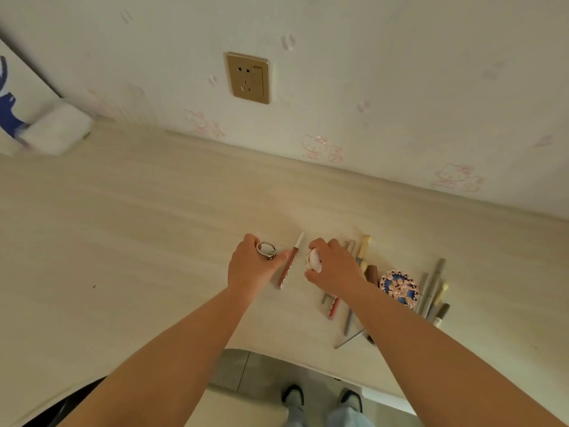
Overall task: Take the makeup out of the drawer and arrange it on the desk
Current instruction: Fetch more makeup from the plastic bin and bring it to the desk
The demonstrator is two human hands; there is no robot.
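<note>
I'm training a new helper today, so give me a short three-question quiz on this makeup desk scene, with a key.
1. True or false: the left hand holds a silver metal ring.
2. Which item does the right hand have its grip on?
A. the small white rounded case
B. the round blue-and-pink patterned compact
C. the gold wall socket
3. Fill in: the slim red-and-white lip tube lies on the pale wooden desk between the two ____.

Key: 1 true; 2 A; 3 hands.
</note>
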